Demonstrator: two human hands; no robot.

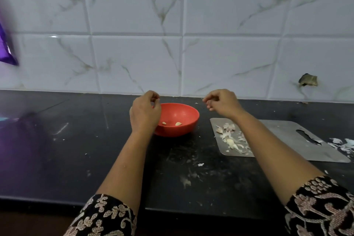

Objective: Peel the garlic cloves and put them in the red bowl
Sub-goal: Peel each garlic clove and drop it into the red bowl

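On my feed the red bowl (pixel 177 119) sat at the middle of the frame on a glossy black counter (pixel 76 159) that was scuffed and flecked with white bits. The bowl looked like smooth, round, matte plastic. Two peeled garlic cloves (pixel 178 124) lay on its bottom, pale and glossy. The right-hand one was an oval lying roughly left to right, and the other was too small for me to read its direction.

The left hand (pixel 144 113) hung over the bowl's left rim with its fingers curled towards the thumb. I could not tell whether they pinched anything. The right hand (pixel 223 104) hovered just right of the bowl, above the counter. Its fingers were bent as well, and I could not make out its grasp either.

Right of centre lay a flat steel cutting board (pixel 283 136) with rounded corners and a slot handle. It carried papery garlic skins (pixel 232 142) and a few unpeeled cloves (pixel 228 127) near its left end. A strip of bare counter separated bowl and board. A wider stretch ran left of the bowl, and the counter's front edge crossed the lower frame. Behind stood glossy white tiles (pixel 134 53) with grey veins.
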